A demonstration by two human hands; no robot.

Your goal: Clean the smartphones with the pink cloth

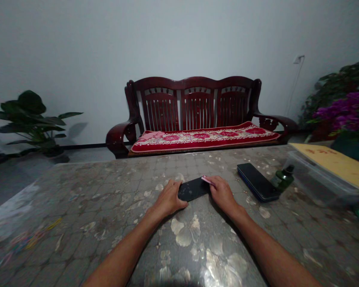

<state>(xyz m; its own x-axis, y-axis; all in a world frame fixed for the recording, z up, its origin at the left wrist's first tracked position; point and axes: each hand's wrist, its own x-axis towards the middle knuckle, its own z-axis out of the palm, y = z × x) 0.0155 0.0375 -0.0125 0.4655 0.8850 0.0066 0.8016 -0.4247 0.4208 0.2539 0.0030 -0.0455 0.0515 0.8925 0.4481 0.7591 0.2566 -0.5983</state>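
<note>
Near the grey patterned worktop's (101, 175) far edge, the left hand (169, 197) grips a flat black rectangular slab (193, 189), partly pale-specked; the right hand (223, 193) pinches a thin pink piece (208, 181).

I can't make out any readable word, brand, number or sign from here. The yellow sheet (336, 165) on top of the clear plastic box (320, 185) carries reddish marks, but they are too blurred to tell whether they are writing. Any print on the green bottle (283, 179) is too small and dim to read.
</note>
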